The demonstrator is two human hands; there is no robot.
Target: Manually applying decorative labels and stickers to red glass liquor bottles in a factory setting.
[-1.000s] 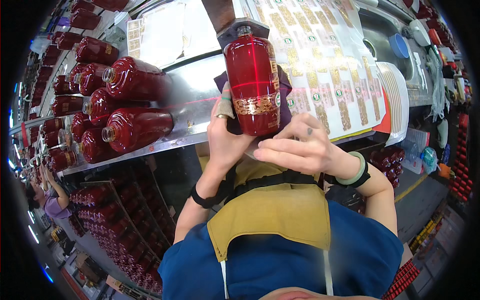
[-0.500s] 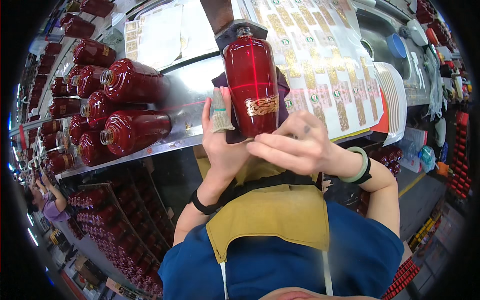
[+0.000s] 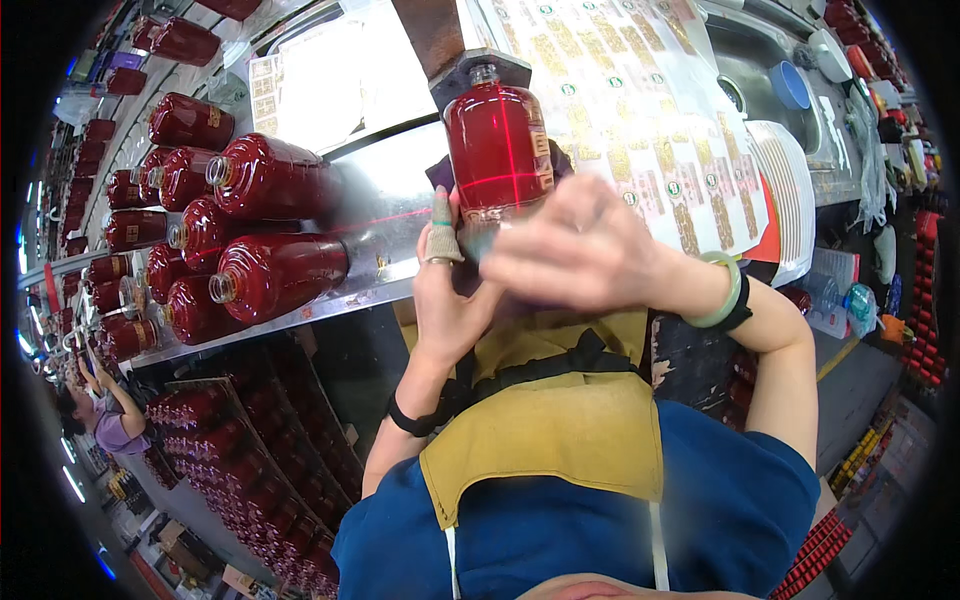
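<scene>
A glossy dark red glass bottle [image 3: 498, 140] lies on a dark cloth, its clear neck pointing away against a dark metal block [image 3: 500, 66]. Gold decoration shows along its right side and near its base, and thin red light lines cross it. My left hand [image 3: 447, 305], with a knitted finger cover, is closed about the bottle's lower left side; its thumb reaches toward the base. My right hand [image 3: 580, 250] is over the base, smeared by motion, so its fingers are unclear. A small blurred greenish patch shows beside its fingertips.
Several red bottles [image 3: 280, 275] lie at the left of the metal table [image 3: 375, 250]. Sheets of gold decals [image 3: 600, 90] cover the right side, near a sink with a blue bowl [image 3: 790, 88]. Racks of bottles [image 3: 225, 450] stand below. Another person [image 3: 110, 415] is at the far left.
The bottle has turned, bringing a gold panel to its right side. My right hand has shifted up and left over the base. The view has moved slightly.
</scene>
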